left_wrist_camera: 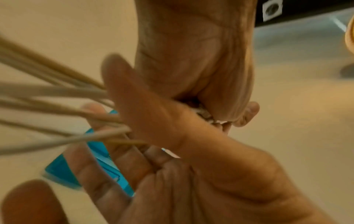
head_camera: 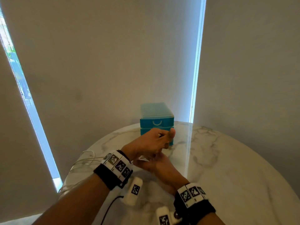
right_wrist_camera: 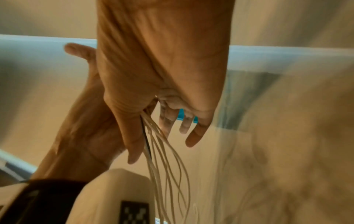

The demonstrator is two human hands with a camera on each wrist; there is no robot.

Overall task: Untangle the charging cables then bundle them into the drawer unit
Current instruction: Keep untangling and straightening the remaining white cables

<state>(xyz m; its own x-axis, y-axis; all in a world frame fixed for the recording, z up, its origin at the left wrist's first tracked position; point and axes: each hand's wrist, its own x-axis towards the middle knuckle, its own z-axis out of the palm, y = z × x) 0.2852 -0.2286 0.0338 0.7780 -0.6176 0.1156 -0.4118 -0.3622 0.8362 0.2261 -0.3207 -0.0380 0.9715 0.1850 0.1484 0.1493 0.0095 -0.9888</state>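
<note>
Several white charging cables (head_camera: pixel 84 159) trail left over the round marble table (head_camera: pixel 227 159). My left hand (head_camera: pixel 154 140) is raised in front of the blue drawer unit (head_camera: pixel 156 122), thumb up, fist closed on the gathered cables (left_wrist_camera: pixel 205 116). My right hand (head_camera: pixel 155 164) sits just beneath it. In the left wrist view the right hand (left_wrist_camera: pixel 172 174) has its thumb laid over the strands (left_wrist_camera: pixel 57 91) against nearly straight fingers. The right wrist view shows the right hand (right_wrist_camera: pixel 153 60) with the cables (right_wrist_camera: pixel 162 159) hanging out between thumb and fingers, one black strand (right_wrist_camera: pixel 146 141) among them. The drawers look closed.
The drawer unit stands at the table's far edge against closed pale blinds (head_camera: pixel 113 62). Cable loops reach the table's left edge (head_camera: pixel 65 187). A black cord (head_camera: pixel 110 207) runs near the front edge. To the right lies bare marble.
</note>
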